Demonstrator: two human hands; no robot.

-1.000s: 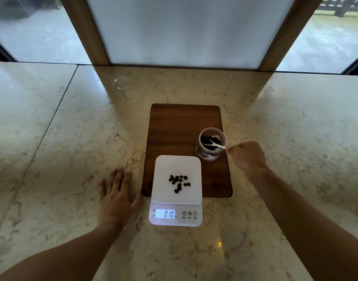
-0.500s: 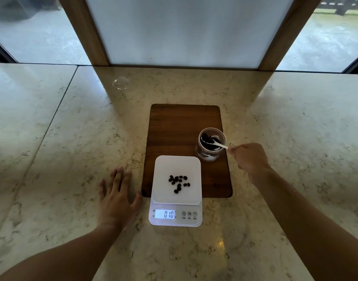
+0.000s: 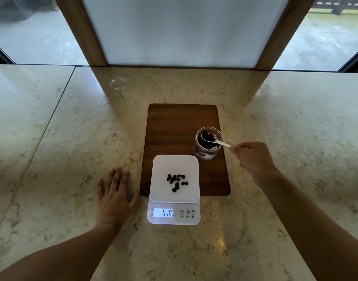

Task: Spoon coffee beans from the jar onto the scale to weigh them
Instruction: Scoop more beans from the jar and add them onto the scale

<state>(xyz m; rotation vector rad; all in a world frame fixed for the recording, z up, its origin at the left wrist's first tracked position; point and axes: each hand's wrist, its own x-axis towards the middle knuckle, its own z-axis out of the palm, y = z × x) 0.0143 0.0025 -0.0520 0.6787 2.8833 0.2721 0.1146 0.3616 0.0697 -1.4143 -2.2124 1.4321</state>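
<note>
A small clear jar (image 3: 206, 154) with dark coffee beans stands on the right side of a wooden board (image 3: 182, 126). My right hand (image 3: 253, 157) pinches the handle of a white spoon (image 3: 221, 143); its bowl sits over the jar's mouth, loaded with beans. A white digital scale (image 3: 175, 171) overlaps the board's near edge, with several beans (image 3: 176, 181) on its platform and its display reading 0.10. My left hand (image 3: 116, 196) lies flat on the counter, fingers spread, just left of the scale.
The marble counter (image 3: 72, 138) stretches wide on both sides. A small clear lid-like object (image 3: 118, 83) rests at the back left. A white panel in a wooden frame (image 3: 174, 31) closes off the back edge.
The spoon has lifted from inside the jar up to its mouth, now carrying beans. My right hand shifted slightly right. My left hand and the scale reading are unchanged.
</note>
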